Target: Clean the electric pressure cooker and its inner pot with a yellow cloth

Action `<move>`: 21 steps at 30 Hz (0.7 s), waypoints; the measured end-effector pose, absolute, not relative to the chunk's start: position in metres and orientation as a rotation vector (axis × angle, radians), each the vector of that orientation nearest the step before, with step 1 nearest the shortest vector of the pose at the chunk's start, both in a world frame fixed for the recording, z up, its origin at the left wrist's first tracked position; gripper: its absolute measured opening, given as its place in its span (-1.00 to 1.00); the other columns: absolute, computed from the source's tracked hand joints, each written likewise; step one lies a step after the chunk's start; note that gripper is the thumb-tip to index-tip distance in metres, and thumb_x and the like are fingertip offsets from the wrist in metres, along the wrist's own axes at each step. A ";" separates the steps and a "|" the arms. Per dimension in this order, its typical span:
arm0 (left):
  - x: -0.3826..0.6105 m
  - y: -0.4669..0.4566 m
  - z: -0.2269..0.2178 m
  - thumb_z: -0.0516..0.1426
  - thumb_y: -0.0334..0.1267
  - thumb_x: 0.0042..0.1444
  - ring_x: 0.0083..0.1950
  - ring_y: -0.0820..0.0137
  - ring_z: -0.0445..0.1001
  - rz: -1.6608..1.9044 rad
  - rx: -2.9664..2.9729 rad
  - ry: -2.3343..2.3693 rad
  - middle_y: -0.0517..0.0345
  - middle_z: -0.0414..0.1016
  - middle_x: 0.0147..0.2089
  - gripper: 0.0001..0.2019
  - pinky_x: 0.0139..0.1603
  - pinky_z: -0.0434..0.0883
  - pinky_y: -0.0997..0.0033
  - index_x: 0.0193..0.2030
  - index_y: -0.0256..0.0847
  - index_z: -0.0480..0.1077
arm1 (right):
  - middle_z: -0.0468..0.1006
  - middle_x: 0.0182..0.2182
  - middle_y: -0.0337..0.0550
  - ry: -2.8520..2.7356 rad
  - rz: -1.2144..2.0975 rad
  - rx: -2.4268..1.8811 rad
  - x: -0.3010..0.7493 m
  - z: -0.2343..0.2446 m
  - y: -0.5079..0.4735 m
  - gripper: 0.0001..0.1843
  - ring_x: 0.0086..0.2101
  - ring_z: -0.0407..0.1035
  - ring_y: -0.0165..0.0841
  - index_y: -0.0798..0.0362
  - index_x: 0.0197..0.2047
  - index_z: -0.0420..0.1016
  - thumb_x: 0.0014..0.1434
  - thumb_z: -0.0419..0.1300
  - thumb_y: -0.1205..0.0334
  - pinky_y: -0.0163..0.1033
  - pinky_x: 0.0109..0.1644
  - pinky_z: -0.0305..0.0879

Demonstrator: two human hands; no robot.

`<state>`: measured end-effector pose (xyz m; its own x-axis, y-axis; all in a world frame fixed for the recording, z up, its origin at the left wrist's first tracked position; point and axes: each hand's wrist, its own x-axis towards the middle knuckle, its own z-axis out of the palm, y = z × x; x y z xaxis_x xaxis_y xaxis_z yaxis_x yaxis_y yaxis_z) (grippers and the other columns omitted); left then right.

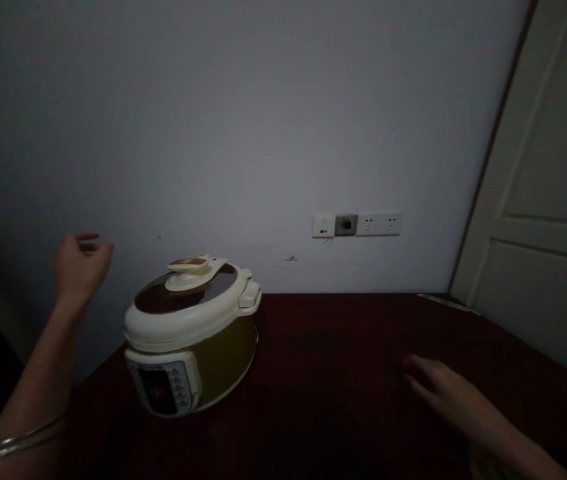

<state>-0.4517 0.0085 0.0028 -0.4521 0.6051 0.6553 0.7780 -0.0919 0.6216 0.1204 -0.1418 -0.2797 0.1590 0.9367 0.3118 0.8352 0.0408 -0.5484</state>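
Note:
A white and olive-green electric pressure cooker (226,360) stands on the dark red table, its lid on and its control panel angled toward the front left. On the lid sits a white handle with a brown inset. My left hand (82,267) is raised in the air left of the cooker, apart from it. Its fingers are bent, with a gap between them and the thumb, and nothing shows in it. Low over the right side of the table is my right hand (436,383), thumb and fingers slightly apart and nothing visible in them. Whether it touches the tabletop I cannot tell.
Behind the dark red table (323,340) rises a pale wall (243,133) with a row of sockets (378,225). A white panelled door (553,220) stands at the right. A thin pale strip (448,304) lies near the table's back right corner. The light is dim.

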 end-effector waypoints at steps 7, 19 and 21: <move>-0.311 -0.047 0.005 0.01 -0.17 0.16 -0.37 0.55 0.34 -1.458 -1.829 -1.340 0.15 0.50 -0.27 -0.73 -0.26 0.28 0.56 -0.20 -0.32 0.43 | 0.59 -0.13 0.10 -1.832 -0.278 -1.978 0.230 -0.345 -0.225 -0.62 -0.11 0.47 0.01 0.00 -0.10 0.58 0.06 0.08 0.13 0.02 -0.09 0.45; -0.184 -0.001 -0.141 -0.05 -0.12 0.18 -0.16 0.25 0.49 -0.520 -2.757 -1.625 -0.05 0.57 -0.19 -0.66 -0.16 0.33 0.32 -0.23 -0.25 0.48 | 0.33 0.20 0.01 -2.096 0.047 -1.906 0.164 -0.359 -0.220 -0.42 0.17 0.22 -0.08 -0.04 0.24 0.31 0.18 0.03 0.01 0.07 0.21 0.20; -0.177 0.006 -0.175 -0.03 -0.16 0.17 -0.16 0.28 0.50 -0.447 -2.839 -1.635 -0.02 0.57 -0.17 -0.69 -0.16 0.34 0.36 -0.24 -0.23 0.50 | 0.33 0.19 0.02 -2.130 0.094 -1.916 0.142 -0.342 -0.208 -0.39 0.17 0.21 -0.02 -0.09 0.24 0.31 0.10 0.12 0.03 0.13 0.20 0.18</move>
<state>-0.1770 0.0058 -0.1749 0.4779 0.8655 0.1497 0.8212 -0.5008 0.2736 0.1422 -0.2080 -0.3424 -0.0854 0.9835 0.1592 0.9657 0.1210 -0.2295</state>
